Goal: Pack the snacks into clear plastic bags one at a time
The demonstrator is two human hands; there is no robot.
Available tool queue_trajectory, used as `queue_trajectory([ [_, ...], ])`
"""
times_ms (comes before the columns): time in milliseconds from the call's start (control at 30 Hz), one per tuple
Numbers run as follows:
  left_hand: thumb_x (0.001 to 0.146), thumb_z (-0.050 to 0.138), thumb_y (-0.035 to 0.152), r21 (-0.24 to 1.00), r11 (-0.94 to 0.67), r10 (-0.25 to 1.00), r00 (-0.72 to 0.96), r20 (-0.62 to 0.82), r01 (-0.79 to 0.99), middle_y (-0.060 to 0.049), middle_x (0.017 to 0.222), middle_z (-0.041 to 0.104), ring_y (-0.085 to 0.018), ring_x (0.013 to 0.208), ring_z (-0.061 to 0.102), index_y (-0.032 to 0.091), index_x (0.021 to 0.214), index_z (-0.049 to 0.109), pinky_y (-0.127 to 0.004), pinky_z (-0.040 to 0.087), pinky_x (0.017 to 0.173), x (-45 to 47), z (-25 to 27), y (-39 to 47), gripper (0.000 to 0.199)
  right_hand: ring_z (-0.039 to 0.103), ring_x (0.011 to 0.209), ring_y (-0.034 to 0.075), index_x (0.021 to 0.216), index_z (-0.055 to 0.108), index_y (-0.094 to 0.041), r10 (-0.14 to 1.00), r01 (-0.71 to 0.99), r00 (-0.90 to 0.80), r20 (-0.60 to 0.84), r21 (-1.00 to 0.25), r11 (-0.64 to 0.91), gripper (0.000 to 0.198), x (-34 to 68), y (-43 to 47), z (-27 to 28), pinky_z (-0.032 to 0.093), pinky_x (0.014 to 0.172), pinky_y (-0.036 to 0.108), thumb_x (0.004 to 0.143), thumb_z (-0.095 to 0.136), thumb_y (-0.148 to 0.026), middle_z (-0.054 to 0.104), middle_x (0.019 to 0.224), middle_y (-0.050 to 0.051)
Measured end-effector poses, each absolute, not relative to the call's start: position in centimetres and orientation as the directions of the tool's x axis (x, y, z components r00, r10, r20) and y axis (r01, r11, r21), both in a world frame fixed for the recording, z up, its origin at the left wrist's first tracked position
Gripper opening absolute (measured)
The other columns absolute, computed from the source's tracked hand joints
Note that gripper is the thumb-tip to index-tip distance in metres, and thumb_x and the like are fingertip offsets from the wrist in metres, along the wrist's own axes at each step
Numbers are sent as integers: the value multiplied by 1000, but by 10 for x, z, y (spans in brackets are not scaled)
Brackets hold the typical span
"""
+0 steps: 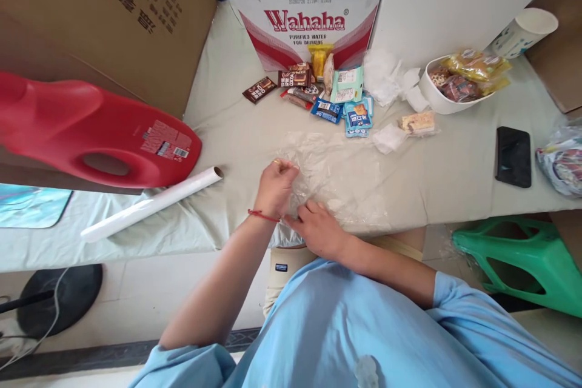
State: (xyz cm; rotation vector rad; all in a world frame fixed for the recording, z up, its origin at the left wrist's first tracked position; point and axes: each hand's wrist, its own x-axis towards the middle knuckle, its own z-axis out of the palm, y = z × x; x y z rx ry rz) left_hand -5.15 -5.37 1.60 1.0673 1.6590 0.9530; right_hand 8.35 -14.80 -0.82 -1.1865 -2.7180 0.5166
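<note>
A thin sheet of clear plastic film [345, 185] lies wrinkled on the cloth-covered table [236, 133] in front of me. My left hand [276, 187], with a red string round the wrist, pinches the film's left edge between thumb and fingers. Close beside it, my right hand [322, 231] bends its fingers on the film's near edge at the table's front. Its fingertips seem to grip the film, though they are partly hidden. To the left lies a roll of clear film [154, 203], apart from both hands.
Wrapped snacks [318, 94] are heaped before a Wahaha carton [309, 18]. At right are a white bowl [430, 94] of snacks, a wrapped pastry [417, 123], a phone [513, 156] and a paper cup [522, 36]. A red jug [100, 133] lies left; a green stool [522, 254] stands below.
</note>
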Motion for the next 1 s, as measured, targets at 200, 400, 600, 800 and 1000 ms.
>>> queue_trajectory([
  [200, 96, 52, 35, 747, 35, 997, 25, -68, 663, -14, 133, 67, -28, 133, 60, 19, 99, 67, -47, 45, 117, -38, -3, -64, 22, 57, 107, 27, 128, 69, -21, 647, 605, -760, -55, -422, 675, 28, 86, -167, 11, 48, 89, 40, 104, 55, -21, 69, 112, 12],
  [400, 102, 44, 32, 467, -281, 960, 251, 127, 839, -21, 150, 60, -31, 147, 50, 12, 131, 63, -52, 40, 123, -49, -24, -84, 40, 67, 98, 22, 114, 74, -20, 598, 492, -800, -42, -616, 615, 30, 118, -147, 58, 52, 91, 35, 109, 46, -29, 76, 105, 7],
  [600, 108, 34, 40, 249, -259, 966, 250, 68, 933, -15, 169, 39, -31, 155, 40, 19, 159, 45, -66, 16, 129, -53, -22, -94, 57, 38, 154, 32, 154, 53, -18, 929, 847, -366, 55, -393, 358, 51, 169, -106, 6, 25, 127, 58, 106, 51, -34, 48, 163, 16],
  [800, 108, 29, 49, 190, -202, 978, 207, -3, 961, -10, 173, 30, -30, 161, 30, 26, 166, 32, -71, -2, 128, -70, -22, -92, 62, 41, 152, 31, 152, 56, -18, 949, 885, -310, 59, -346, 311, 49, 247, -112, -22, 30, 127, 55, 108, 43, -36, 48, 164, 13],
  [1000, 107, 32, 51, 172, -177, 984, 181, -7, 969, -9, 174, 25, -29, 162, 26, 24, 166, 31, -71, -1, 128, -68, -22, -93, 65, 68, 111, 31, 126, 72, -17, 958, 863, -248, 147, -416, 287, 40, 256, -67, 12, 53, 101, 48, 106, 43, -37, 76, 119, 14],
])
